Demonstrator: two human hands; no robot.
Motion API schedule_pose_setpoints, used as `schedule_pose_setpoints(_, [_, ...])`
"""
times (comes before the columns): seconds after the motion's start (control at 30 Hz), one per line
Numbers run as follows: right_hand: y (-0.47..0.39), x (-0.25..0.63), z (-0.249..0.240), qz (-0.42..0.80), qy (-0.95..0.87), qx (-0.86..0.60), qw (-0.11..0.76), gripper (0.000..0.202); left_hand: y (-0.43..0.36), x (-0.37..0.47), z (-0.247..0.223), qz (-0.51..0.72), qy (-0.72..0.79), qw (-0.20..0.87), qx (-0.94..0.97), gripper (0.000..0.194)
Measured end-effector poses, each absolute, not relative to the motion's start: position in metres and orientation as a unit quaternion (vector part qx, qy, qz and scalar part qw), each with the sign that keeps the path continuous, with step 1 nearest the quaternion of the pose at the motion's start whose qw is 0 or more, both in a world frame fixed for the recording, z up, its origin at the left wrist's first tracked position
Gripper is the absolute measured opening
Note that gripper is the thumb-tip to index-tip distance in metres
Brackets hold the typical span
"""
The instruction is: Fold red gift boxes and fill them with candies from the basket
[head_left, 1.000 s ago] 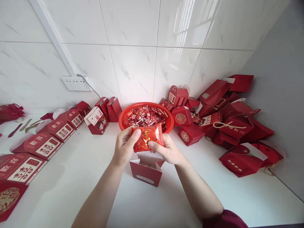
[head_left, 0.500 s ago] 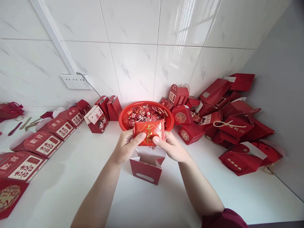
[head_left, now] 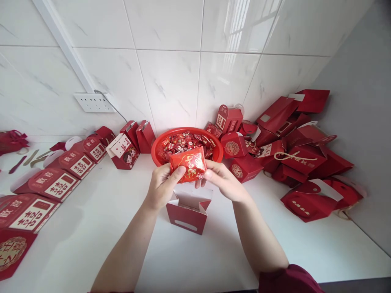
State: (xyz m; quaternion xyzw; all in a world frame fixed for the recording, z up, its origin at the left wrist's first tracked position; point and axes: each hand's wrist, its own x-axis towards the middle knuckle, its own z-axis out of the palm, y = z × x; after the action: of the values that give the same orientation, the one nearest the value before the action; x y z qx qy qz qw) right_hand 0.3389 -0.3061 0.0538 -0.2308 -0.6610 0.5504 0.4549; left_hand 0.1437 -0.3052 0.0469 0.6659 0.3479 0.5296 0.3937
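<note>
A shiny red packet with gold print [head_left: 193, 162] is held up in front of me between both hands. My left hand [head_left: 163, 183] grips its left side, thumb across the front. The fingers of my right hand [head_left: 221, 179] pinch its lower right corner. Just below the packet, an open red gift box [head_left: 187, 219] with a white oval on its side stands on the table. Behind the packet sits a red plastic basket [head_left: 155, 148] full of small red-wrapped sweets [head_left: 186, 141], partly hidden by the packet.
A row of red gift boxes [head_left: 61, 183] runs along the left. Many more red boxes [head_left: 301, 156] are heaped at the right. A white decorated box [head_left: 124, 151] stands left of the basket, near the tiled wall and a socket strip [head_left: 94, 102].
The packet has tilted, its right side now higher. My right thumb has shifted from the packet's front to its lower right corner. The open box stays in place.
</note>
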Motion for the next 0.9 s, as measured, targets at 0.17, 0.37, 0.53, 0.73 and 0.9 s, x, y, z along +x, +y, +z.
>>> schedule_pose_setpoints(0.17, [-0.308, 0.329, 0.054, 0.521, -0.614, -0.257, 0.534, 0.023, -0.307, 0.142, 0.054, 0.474, 0.354, 0.335, 0.734, 0.027])
schedule_pose_setpoints(0.37, [-0.314, 0.34, 0.057, 0.469, -0.596, -0.256, 0.599, 0.019, -0.304, 0.12, 0.072, 0.223, 0.338, 0.319, 0.857, 0.013])
schedule_pose_setpoints(0.53, [-0.331, 0.346, 0.059, 0.403, -0.697, -0.297, 0.514, 0.019, -0.301, 0.12, 0.064, 0.141, 0.349, 0.379, 0.845, 0.032])
schedule_pose_setpoints(0.73, [-0.337, 0.354, 0.071, 0.184, -0.857, -0.373, 0.304, 0.014, -0.3, 0.123, 0.057, 0.153, 0.366, 0.379, 0.836, 0.043])
schedule_pose_setpoints(0.9, [-0.333, 0.353, 0.09, 0.026, -0.93, -0.36, 0.071, 0.026, -0.297, 0.125, 0.059, 0.149, 0.359, 0.352, 0.851, 0.047])
